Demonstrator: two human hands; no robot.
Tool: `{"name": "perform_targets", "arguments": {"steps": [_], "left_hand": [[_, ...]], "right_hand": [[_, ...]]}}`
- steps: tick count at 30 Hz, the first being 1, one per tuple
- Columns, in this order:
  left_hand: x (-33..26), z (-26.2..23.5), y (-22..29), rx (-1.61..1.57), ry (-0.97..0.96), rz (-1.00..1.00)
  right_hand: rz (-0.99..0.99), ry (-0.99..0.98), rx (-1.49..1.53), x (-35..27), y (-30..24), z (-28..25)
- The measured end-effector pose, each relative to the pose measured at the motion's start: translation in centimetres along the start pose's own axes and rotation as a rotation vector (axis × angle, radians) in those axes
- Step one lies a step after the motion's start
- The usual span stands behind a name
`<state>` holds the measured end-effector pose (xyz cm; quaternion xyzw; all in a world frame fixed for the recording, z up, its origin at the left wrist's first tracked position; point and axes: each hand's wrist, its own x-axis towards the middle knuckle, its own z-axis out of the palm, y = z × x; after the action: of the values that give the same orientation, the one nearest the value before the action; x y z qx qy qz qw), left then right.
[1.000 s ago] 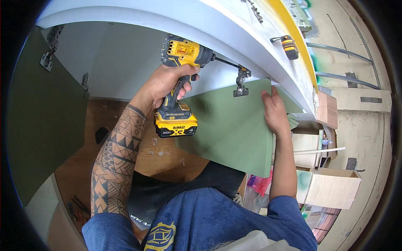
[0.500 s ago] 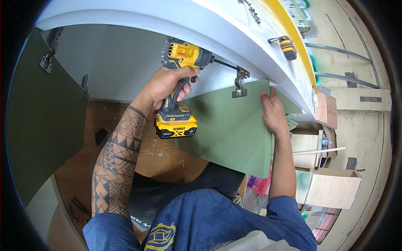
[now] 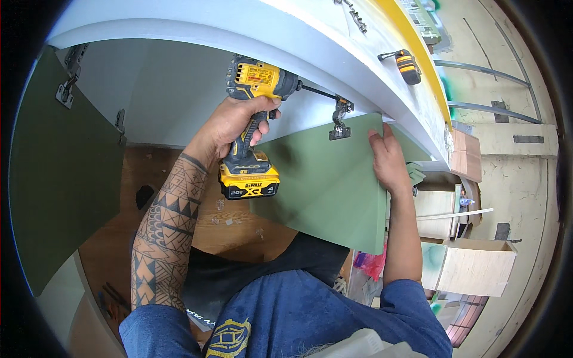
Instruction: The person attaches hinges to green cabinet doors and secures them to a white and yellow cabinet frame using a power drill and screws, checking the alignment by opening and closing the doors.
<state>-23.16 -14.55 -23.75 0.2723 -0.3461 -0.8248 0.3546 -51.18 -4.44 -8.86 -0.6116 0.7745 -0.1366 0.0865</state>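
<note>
My left hand [image 3: 242,122] is wrapped round the grip of a yellow and black cordless impact driver [image 3: 258,80]. Its long bit reaches right to a metal cabinet hinge [image 3: 341,116] under the white cabinet frame [image 3: 256,33]; the exact contact at the tip is too small to make out. The hinge hangs down by the upper edge of a green door panel [image 3: 322,185]. Along that panel's right edge, my right hand [image 3: 391,158] grips it, fingers behind and thumb on the front.
Another green door [image 3: 62,179] stands swung out at left with hinges [image 3: 67,92] on it. A tape measure [image 3: 408,67] and loose hinge parts [image 3: 358,21] lie on the white top. Light wooden boxes [image 3: 477,267] are at right. Small plastic scraps [image 3: 228,222] litter the wood floor.
Almost nothing differs. The driver, hinge and cabinet frame sit slightly further left in view; both hands keep their holds.
</note>
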Motion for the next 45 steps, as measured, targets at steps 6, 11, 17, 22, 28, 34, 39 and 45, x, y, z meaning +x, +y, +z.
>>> {"name": "perform_targets", "arguments": {"steps": [6, 11, 17, 22, 28, 34, 39, 45], "left_hand": [[-0.1, 0.1, 0.1, 0.003, 0.001, 0.012], [-0.1, 0.1, 0.2, -0.002, -0.01, 0.01], [-0.1, 0.2, 0.0, -0.024, -0.008, 0.031], [-0.2, 0.2, 0.2, -0.015, -0.004, 0.012], [-0.3, 0.2, 0.1, -0.011, 0.005, 0.003], [-0.2, 0.3, 0.2, -0.003, 0.006, -0.007], [0.1, 0.3, 0.3, -0.021, 0.0, -0.01], [0.3, 0.2, 0.9, 0.015, 0.001, -0.096]], "right_hand": [[-0.077, -0.034, -0.092, 0.2, 0.8, -0.1], [0.037, -0.05, 0.063, 0.2, -0.3, -0.2], [0.027, -0.019, 0.014, -0.1, -0.8, -0.2], [0.022, -0.041, -0.006, 0.2, 0.0, -0.3], [0.038, -0.022, -0.023, 0.0, -0.3, 0.0], [0.037, -0.022, -0.026, 0.1, -0.3, -0.3], [0.033, -0.029, -0.022, 0.1, 0.2, -0.2], [0.045, -0.037, 0.002, 0.2, 0.2, -0.3]]}}
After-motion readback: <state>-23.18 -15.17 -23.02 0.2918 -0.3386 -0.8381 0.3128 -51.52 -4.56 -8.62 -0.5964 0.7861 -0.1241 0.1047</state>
